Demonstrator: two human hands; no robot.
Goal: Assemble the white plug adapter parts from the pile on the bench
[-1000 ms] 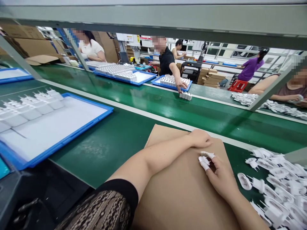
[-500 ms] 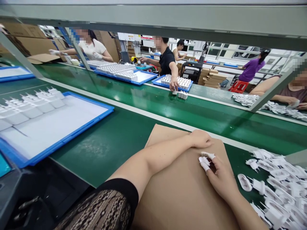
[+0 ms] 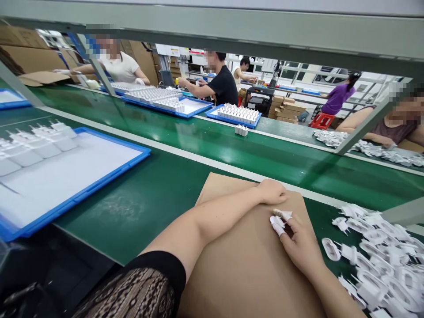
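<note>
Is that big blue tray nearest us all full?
No, partly full: white pieces stand on the blue tray, with bare white surface beside them.

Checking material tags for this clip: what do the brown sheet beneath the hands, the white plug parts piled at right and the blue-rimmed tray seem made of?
Brown sheet: most likely cardboard; plain matte tan, stiff flat edges.
White plug parts: probably moulded plastic; smooth, uniformly white, repeated shapes.
Blue-rimmed tray: rim likely plastic, evenly coloured; white base's material unclear.

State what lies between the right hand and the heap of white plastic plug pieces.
Between the right hand and the white plug heap, the head view shows flat brown cardboard, then a narrow bare strip of green tabletop.
</note>
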